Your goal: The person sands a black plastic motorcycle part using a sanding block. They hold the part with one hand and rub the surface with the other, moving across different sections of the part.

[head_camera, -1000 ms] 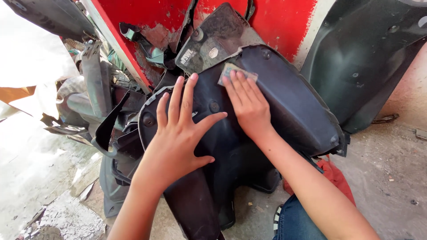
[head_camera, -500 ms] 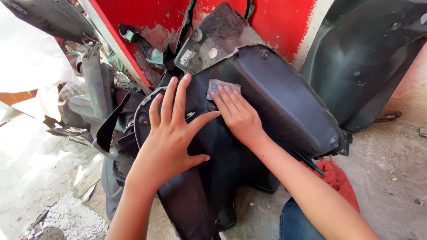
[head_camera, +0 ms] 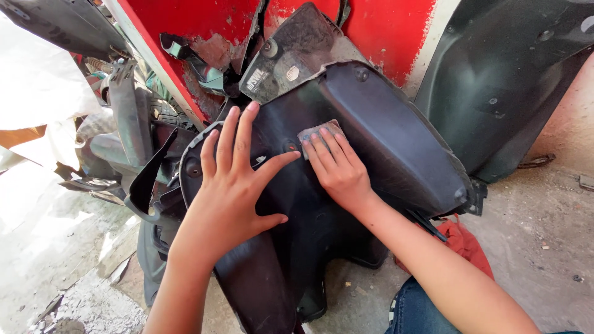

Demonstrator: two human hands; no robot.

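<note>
Left hand (head_camera: 232, 188) flat on black panel (head_camera: 383, 133); right hand (head_camera: 337, 170) pressing sandpaper (head_camera: 318, 130)

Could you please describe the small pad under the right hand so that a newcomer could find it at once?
Start at the big black panel leaning on the red wall. The right hand presses on its middle. Under its fingertips lies the pad: small, flat, grey, the only pale patch on the dark plastic.

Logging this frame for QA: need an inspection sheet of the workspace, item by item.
Surface: dusty concrete floor.
Job's things: black plastic scooter panel; grey sandpaper piece lies on it.
Clutter: red rag, other dark body panels, scrap parts at left.
Grippers: left hand flat on the panel, fingers spread; right hand presses the sandpaper.
Cables: nothing seen.
Surroundings: red painted wall, chipped.
</note>
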